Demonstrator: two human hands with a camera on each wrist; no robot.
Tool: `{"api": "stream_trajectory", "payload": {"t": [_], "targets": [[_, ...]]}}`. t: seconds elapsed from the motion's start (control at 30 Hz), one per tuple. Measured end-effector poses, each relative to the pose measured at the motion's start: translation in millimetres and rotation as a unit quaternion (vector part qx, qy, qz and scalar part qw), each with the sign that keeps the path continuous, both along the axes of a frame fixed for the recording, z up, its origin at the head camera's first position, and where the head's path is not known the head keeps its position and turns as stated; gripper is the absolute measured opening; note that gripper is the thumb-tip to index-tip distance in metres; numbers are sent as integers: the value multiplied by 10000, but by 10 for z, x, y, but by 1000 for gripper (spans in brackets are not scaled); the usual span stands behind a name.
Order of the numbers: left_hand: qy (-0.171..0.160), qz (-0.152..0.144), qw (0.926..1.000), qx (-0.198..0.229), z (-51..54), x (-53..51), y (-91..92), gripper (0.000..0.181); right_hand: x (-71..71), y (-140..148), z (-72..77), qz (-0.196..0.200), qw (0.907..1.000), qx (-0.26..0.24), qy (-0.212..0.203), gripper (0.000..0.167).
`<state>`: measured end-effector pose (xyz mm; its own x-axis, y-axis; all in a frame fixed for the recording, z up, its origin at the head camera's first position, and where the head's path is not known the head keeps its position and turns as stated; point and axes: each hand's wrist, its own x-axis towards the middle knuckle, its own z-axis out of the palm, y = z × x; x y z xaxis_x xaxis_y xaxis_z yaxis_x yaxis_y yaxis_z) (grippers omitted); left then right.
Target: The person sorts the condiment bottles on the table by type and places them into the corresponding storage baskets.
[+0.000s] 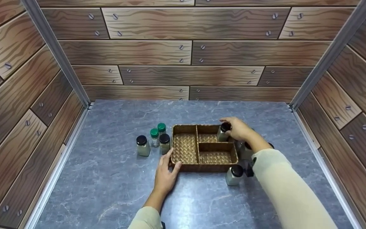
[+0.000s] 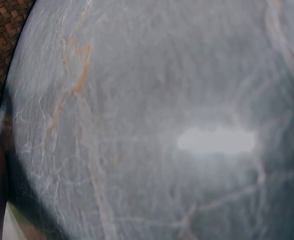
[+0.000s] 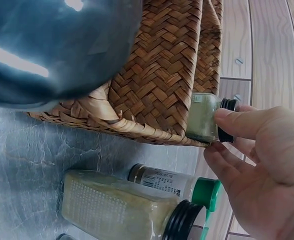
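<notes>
A woven basket with three compartments stands on the table. My right hand pinches a square spice jar by its black lid, with the jar inside the back right compartment. The right wrist view shows thumb and fingers on that lid, and pale green contents in the jar. Whether the jar touches the basket floor cannot be seen. At the front left corner of the basket, my left hand rests with extended fingers along the left side and the thumb at the front wall.
Left of the basket stand two black-lidded jars and two green-capped bottles. A black-lidded jar is by the front right corner. More containers, including a green-capped bottle, stand at the right, partly behind my right arm. Wood-patterned walls surround the table.
</notes>
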<state>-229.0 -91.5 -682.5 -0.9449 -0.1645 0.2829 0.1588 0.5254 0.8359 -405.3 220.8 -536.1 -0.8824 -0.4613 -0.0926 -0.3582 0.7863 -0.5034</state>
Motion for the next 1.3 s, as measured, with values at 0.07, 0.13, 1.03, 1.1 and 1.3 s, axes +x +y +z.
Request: {"api": "stream_trajectory", "payload": {"t": [0.07, 0.13, 1.03, 1.1, 1.3], "targets": [[22, 11, 10000, 3, -1, 2, 0, 65, 15, 15, 13, -8, 10000, 19, -82, 66], [36, 1, 10000, 3, 0, 1, 2, 65, 30, 35, 32, -17, 9999, -30, -148, 68], [26, 23, 10000, -25, -13, -5, 12, 65, 606, 506, 349, -248, 9971, -719, 17, 72], [62, 29, 10000, -19, -14, -2, 8, 65, 673, 533, 371, -303, 9961, -827, -50, 71], [137, 62, 9999, 6, -16, 9, 19, 64, 879, 608, 335, -410, 9909, -1283, -20, 70]]}}
